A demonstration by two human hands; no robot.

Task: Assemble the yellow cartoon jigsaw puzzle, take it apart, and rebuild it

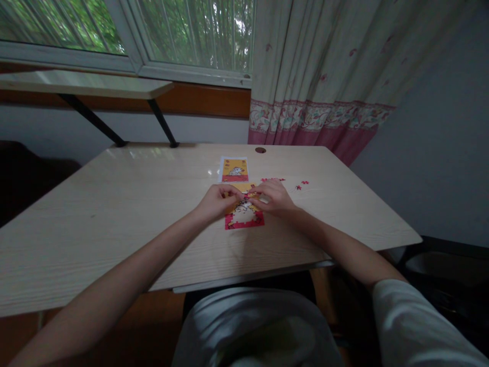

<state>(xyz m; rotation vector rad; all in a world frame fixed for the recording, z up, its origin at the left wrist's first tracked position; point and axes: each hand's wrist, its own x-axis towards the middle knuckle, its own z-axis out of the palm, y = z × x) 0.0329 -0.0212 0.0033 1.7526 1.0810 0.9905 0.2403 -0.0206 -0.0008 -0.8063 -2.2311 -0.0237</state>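
A partly assembled jigsaw puzzle (244, 224) lies on the desk in front of me, with a red border, a yellow upper part and a white cartoon animal. A gap in its lower middle shows the bare desk. Over its upper part my left hand (218, 200) comes in from the left, thumb and fingers pinched together. From the right my right hand (275, 198) meets it, fingers bent and closed too. Between the fingertips is a small reddish puzzle piece (246, 195), partly hidden by them. Whether it touches the puzzle I cannot tell.
Just behind the puzzle lies a reference picture card (235, 169) with the same animal. Several loose red pieces (299, 187) are scattered to the right. A raised shelf (114, 84) on black legs stands at the back left. A curtain (305, 117) hangs behind the wooden desk (133, 204).
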